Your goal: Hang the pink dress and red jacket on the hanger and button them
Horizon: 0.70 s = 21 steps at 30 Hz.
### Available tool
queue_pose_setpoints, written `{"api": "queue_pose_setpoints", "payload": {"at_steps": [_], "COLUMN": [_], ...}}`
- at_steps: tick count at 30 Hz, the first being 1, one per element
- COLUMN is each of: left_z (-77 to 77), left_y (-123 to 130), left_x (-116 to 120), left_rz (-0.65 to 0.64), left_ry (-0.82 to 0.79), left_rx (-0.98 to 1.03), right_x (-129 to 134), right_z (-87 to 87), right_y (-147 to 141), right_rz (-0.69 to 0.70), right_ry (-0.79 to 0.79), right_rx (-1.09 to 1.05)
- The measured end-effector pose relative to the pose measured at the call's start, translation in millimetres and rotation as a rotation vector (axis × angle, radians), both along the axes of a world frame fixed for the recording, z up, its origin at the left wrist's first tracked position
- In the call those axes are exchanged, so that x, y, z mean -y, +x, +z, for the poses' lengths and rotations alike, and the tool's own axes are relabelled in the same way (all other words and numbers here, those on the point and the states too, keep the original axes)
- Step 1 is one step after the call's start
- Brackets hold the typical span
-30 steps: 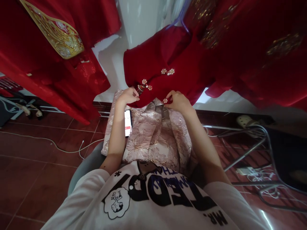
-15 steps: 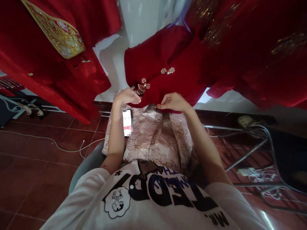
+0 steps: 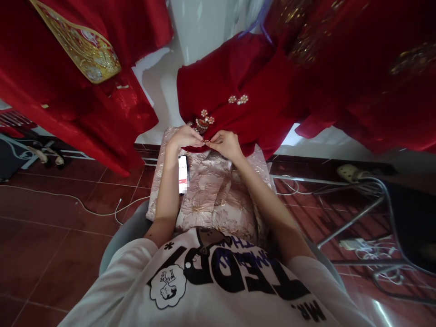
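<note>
A red velvet garment (image 3: 211,88) hangs before me on a purple hanger (image 3: 257,25). Along its front sit pearl flower fasteners (image 3: 238,100), and a beaded brooch-like ornament (image 3: 202,125) dangles at its left side. Near the garment's lower edge, my left hand (image 3: 188,136) is closed in a pinch, fingertips on a small pearl fastener (image 3: 206,142). My right hand (image 3: 225,144) pinches at the same spot, its fingertips meeting those of the left. How the fastener's halves sit between the fingers is hidden. Pink brocade fabric (image 3: 211,195) covers my lap under both hands.
A lit phone (image 3: 183,175) lies on the brocade by my left forearm. More red garments (image 3: 126,100) hang at both sides. On the tiled floor (image 3: 61,236) are a white cable (image 3: 78,204), a metal-framed chair (image 3: 384,204) and a clog (image 3: 349,172).
My right hand has moved left and slightly up, bringing the fastener end and garment edge to my left hand. The left hand has stayed nearly in place.
</note>
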<state>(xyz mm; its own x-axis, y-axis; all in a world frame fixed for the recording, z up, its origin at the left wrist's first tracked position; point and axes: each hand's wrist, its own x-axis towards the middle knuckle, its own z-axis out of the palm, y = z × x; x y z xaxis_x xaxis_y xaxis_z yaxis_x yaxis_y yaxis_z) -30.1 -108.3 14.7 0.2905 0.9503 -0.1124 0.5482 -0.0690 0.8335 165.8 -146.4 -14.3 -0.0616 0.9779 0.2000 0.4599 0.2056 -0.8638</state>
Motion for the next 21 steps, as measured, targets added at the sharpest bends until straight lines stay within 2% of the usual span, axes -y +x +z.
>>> {"api": "queue_pose_setpoints", "payload": {"at_steps": [5,10,17,21], "left_z": [4.7,8.5,-3.6,-11.1], "left_y": [3,10,8,6], "left_x": [5,11,0,-5], "left_rz": [-0.002,0.108,0.054,0.04], "left_ry": [-0.034,-0.109,0.035,0.035], "left_rx": [0.052,0.119,0.022,0.052], "right_x": [-1,2,0,-4], "right_z": [-3.4,3.3,-2.3,-8.3], "right_y": [3,-4,-8,-9], "right_rz": [-0.005,-0.032,-0.05,-0.062], "right_ry": [-0.011,0.01,0.044,0.049], "right_rx": [0.011,0.047,0.038,0.037]}}
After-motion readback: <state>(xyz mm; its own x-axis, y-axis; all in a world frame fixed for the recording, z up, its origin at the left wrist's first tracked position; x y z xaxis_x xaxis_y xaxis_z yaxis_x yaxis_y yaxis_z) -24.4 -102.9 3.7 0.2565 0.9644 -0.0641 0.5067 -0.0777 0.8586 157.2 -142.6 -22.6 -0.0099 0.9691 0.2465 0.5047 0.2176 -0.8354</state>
